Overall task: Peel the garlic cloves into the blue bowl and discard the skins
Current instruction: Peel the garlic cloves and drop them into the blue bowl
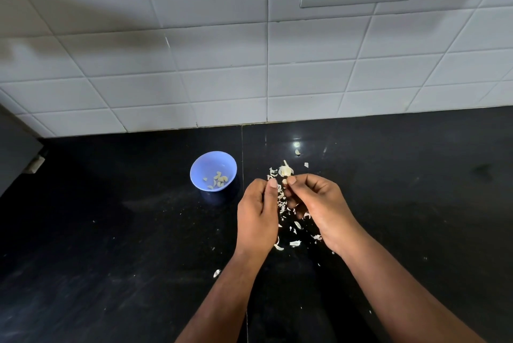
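Nearest: two bare forearms over the black desk point(111, 259). Left hand point(256, 217) and right hand point(319, 209) both curled, pinching one small garlic clove point(284, 181) between fingertips, above scattered skins point(288, 231). Best to hold the clove steady, nick the skin with a nail, strip downward, then drop into the blue bowl point(213, 170), close left, already holding peeled cloves point(219, 178). Remaining bulb piece point(286, 170) just behind. Clove mostly hidden by fingertips; peel progress impossible to tell.
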### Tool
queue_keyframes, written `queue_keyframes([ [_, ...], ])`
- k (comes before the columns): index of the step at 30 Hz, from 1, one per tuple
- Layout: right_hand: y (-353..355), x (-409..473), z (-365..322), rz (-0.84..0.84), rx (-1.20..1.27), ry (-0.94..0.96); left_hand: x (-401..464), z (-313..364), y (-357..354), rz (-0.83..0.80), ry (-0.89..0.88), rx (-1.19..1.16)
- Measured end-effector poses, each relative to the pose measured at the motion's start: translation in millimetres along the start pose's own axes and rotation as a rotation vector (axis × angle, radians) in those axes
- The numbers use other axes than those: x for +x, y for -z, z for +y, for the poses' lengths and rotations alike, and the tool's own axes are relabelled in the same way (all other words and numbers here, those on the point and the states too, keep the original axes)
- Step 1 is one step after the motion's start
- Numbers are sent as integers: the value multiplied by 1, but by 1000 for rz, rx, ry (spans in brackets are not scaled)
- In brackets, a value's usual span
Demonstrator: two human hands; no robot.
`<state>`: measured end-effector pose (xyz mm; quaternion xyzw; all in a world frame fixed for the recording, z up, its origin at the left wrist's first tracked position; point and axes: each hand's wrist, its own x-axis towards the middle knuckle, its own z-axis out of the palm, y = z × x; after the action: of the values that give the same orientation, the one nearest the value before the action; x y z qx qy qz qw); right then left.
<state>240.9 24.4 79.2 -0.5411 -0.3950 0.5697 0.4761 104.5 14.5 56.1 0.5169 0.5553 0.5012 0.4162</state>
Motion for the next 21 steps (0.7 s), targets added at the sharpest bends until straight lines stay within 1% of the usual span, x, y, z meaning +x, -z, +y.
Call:
queue_keyframes([
  [4,0,-1,1,-10,-49,26,-2,1,1,-19,6,-48],
  [10,2,-4,3,-88,-73,32,-1,-1,1,50,82,-132],
  [12,1,-3,3,-73,-72,46,-1,-2,1,52,104,-144],
  [15,2,-2,2,-29,-64,114,-1,-1,0,56,135,-170],
  [18,5,-3,2,-42,-112,168,-1,-1,1,41,169,-191],
  [21,5,-3,1,-28,-119,180,0,-1,3,11,191,-209],
])
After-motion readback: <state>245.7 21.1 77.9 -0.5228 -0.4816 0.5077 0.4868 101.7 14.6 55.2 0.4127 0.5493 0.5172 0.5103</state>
